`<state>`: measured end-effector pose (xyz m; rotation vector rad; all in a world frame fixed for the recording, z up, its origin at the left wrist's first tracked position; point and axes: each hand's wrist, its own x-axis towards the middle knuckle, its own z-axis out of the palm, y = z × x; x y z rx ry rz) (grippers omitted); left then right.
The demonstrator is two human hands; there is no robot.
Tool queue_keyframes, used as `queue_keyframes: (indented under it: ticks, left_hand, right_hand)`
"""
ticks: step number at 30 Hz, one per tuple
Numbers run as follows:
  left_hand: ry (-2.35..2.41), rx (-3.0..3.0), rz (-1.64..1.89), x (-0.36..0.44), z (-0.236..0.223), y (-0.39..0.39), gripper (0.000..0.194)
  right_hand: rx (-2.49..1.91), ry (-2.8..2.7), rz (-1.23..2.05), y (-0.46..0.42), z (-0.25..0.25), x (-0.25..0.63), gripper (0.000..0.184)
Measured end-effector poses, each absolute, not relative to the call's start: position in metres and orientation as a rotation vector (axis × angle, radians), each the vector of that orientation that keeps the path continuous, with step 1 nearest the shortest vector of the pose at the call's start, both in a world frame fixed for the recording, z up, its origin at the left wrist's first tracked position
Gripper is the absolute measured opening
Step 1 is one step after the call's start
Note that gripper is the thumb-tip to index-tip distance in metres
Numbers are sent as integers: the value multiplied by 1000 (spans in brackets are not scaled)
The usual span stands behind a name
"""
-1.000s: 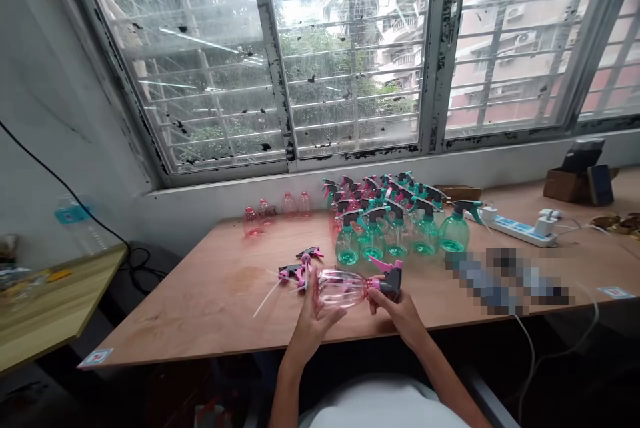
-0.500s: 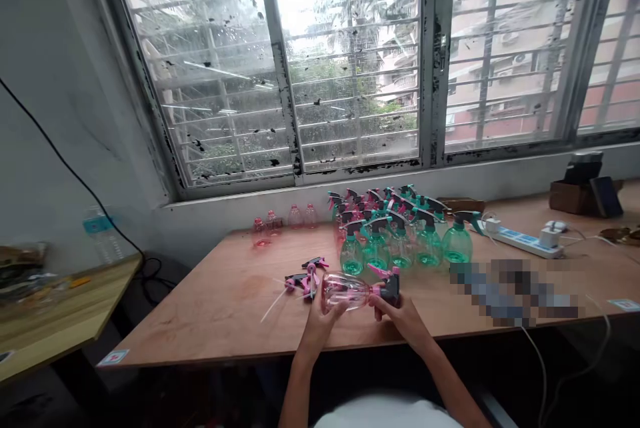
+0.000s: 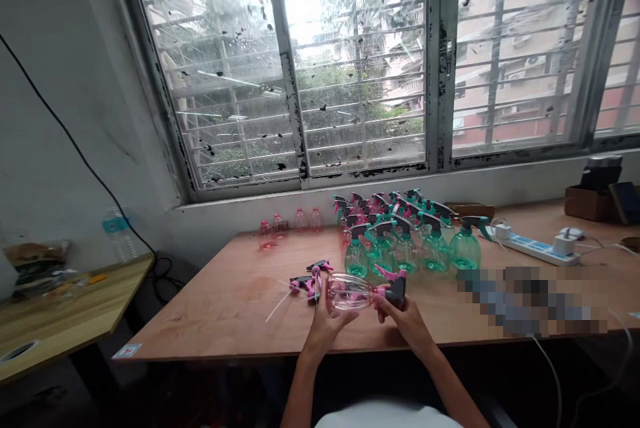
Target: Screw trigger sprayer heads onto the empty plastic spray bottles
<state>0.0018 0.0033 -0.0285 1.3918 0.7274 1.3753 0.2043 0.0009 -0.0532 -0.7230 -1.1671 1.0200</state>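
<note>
A clear pink spray bottle (image 3: 349, 291) lies sideways between my hands, above the table's front part. My left hand (image 3: 327, 321) is wrapped around its base end. At the neck, my right hand (image 3: 400, 313) grips the black and pink spray head (image 3: 397, 289), which sits on the bottle's mouth; whether it is screwed tight I cannot tell. Just left of the bottle, several loose pink and black spray heads (image 3: 301, 283) lie in a small pile, with a thin white tube (image 3: 279, 306) sticking out toward me.
Several green spray bottles (image 3: 465, 248) stand in rows behind my hands, with pink ones among them. Several pink bottles without heads (image 3: 267, 235) stand at the back left. A white power strip (image 3: 533, 245) with plugs lies to the right, near a brown box (image 3: 583, 203).
The camera view has shifted slightly, so everything appears a little further right. Both hands keep their hold on the bottle and spray head; the left fingers have shifted slightly.
</note>
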Motion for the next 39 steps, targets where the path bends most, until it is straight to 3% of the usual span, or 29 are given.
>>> queue_keyframes:
  ticks: [3,5,11,15,22,32,39]
  left_hand:
    - [736,1389,1399,2,-26,6,88]
    - [729,1383,1402,1,-25,7,86]
    - [709,1340,1405,0,-29,8,110]
    - [713,1323,1385,2,-28,7,116]
    - [768,1288,1400,0,-21,7,85]
    - [730,1276,1295,0,-26,9,119]
    - [768,1284,1262,2,-17,7,76]
  right_hand:
    - [-714,-1166,1021,3,-53,203,40]
    - [-706,-1164,1022,4,-53,202,39]
    - [-680,-1121,1047,8,-53,200,39]
    - [-676,-1104,1082,8,-52,199,40]
    - [-700,-1110,1124,8,-47,198,41]
    - [-750,-1073,1151,6,-44,204,44]
    - [-813,-1075,1149,3,-43,208,44]
